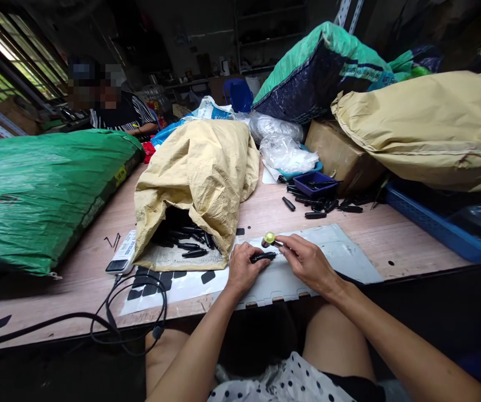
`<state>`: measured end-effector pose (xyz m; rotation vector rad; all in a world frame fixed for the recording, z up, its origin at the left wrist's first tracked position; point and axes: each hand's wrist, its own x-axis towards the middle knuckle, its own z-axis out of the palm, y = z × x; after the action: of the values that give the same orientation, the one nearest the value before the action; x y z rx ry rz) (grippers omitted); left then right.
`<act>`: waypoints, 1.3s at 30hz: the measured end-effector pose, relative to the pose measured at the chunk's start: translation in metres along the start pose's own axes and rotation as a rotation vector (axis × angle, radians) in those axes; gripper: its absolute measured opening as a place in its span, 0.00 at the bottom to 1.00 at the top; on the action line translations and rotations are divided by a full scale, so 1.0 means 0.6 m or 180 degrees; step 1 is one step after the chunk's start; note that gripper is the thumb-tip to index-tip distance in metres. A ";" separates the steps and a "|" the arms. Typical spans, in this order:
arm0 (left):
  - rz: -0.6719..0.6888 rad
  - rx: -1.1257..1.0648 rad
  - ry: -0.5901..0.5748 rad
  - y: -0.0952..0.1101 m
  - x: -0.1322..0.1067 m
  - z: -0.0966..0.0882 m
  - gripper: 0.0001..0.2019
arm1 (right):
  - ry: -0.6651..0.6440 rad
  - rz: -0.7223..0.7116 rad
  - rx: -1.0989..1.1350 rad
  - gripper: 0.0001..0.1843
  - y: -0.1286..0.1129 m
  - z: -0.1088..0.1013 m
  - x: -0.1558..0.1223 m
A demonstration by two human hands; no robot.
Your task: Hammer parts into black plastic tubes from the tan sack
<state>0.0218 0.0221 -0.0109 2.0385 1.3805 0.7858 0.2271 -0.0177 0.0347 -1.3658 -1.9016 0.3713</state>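
My left hand (244,268) presses a slim black pen-shaped piece (263,257) down on a grey-white board, thumb and fingers closed on it. Just above its tip, my right hand (309,259) grips what looks like a small hammer with a round yellow-green face (269,238) and a short metal handle. The hammer head and the black piece appear apart. Beneath both hands lies the flat board (349,259). Left of my left hand, a beige sack (200,167) lies with its mouth towards me, several similar black pieces (194,253) inside it.
More black pieces (315,214) lie around a small purple tray (313,183). A blue basket (433,223) stands right, under another beige sack (433,123). On the left are a green sack (47,195), a white device (122,254) and looped cable (110,312). A person (118,114) sits beyond.
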 end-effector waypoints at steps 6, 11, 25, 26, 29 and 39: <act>-0.0052 -0.0015 -0.0017 0.002 0.001 0.000 0.06 | -0.0170 -0.0202 -0.0388 0.20 -0.019 0.013 -0.023; -0.0093 0.0032 -0.0030 0.003 0.000 -0.001 0.05 | -0.0352 -0.0117 -0.0695 0.20 -0.015 0.012 -0.027; -0.0012 0.0072 -0.0009 0.003 -0.001 0.000 0.07 | 0.0243 0.0182 -0.0549 0.18 0.028 -0.014 0.009; -0.0016 0.0079 -0.0009 0.004 -0.001 0.000 0.07 | 0.0290 0.0259 -0.0634 0.18 0.036 -0.014 0.024; -0.0024 0.0070 0.0003 0.008 -0.002 -0.002 0.08 | 0.0171 0.0571 -0.1013 0.16 0.068 -0.001 0.061; -0.0035 0.0074 0.0000 0.013 -0.004 -0.003 0.09 | 0.0123 0.0488 -0.1599 0.15 0.126 0.059 0.076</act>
<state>0.0246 0.0178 -0.0048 2.0469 1.4061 0.7684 0.2469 0.0594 -0.0170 -1.8339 -1.9387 -0.0717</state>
